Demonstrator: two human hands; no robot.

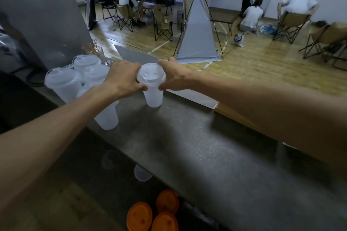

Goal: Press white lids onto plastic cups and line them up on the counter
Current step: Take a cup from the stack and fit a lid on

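A cluster of lidded cups (78, 78) stands at the far left of the grey counter (197, 146). Just right of them, the left hand (124, 78) curls its fingers and thumb around the rim of a translucent cup (153, 95). The cup stands upright on the counter, long axis vertical, with its white lid (151, 75) facing up. The right hand (174, 77) grips the opposite side of the rim, fingers curled. Orange lids (154, 214) lie near, below the counter edge.
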